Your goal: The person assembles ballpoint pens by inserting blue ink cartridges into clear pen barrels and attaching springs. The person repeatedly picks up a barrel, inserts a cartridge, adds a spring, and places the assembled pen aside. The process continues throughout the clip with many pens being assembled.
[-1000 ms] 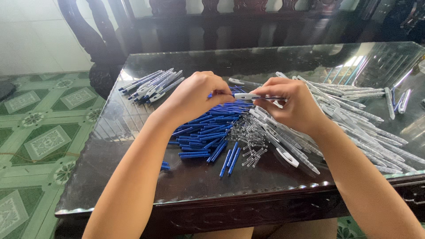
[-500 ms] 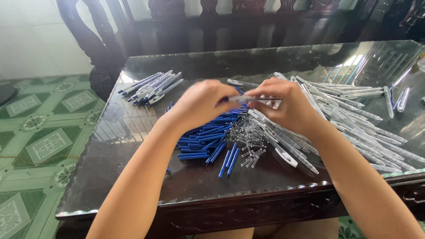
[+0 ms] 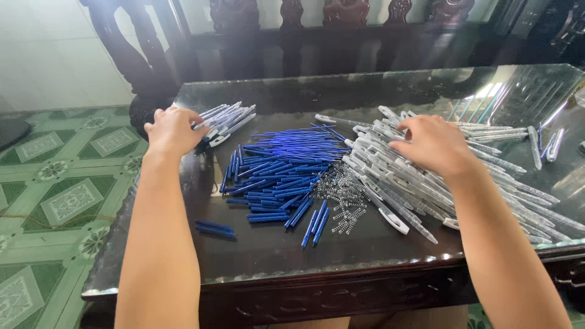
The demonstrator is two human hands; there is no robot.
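My left hand rests at the left end of a small pile of assembled pens at the table's far left, its fingers touching one of them. My right hand lies palm down on a large heap of clear and white pen barrels, fingers curled into it. Between the hands lies a heap of blue pen refills and blue parts. A cluster of small metal springs sits just in front of it.
The dark glass-topped table has a carved wooden edge. Two blue parts lie apart near the front left. More clear barrels lie at the far right. Dark wooden chairs stand behind; green patterned floor tiles lie to the left.
Both hands were together over the blue heap, holding a pen between them. The left hand has since gone left to the assembled pile and the right hand has gone right onto the barrels.
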